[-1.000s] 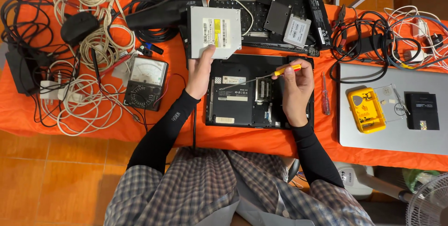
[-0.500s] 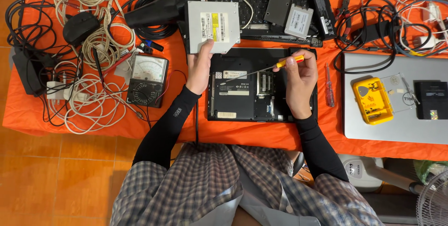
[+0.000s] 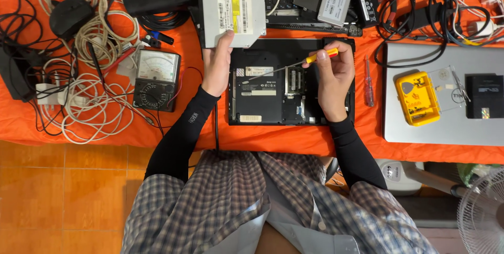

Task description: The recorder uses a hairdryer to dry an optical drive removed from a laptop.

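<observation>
The right hand (image 3: 332, 78) is closed around a yellow-handled screwdriver (image 3: 294, 65); its long axis slants across the upturned black laptop (image 3: 262, 102), tip pointing left and slightly toward the worktop's near edge. The left hand (image 3: 216, 67) grips the near edge of a flat grey optical drive (image 3: 232, 13), held over the laptop's far-left corner, label side up. On the silver laptop (image 3: 446, 128) at the right end rests a yellow case (image 3: 417, 97), contents unclear. A multimeter (image 3: 156, 80) lies left.
</observation>
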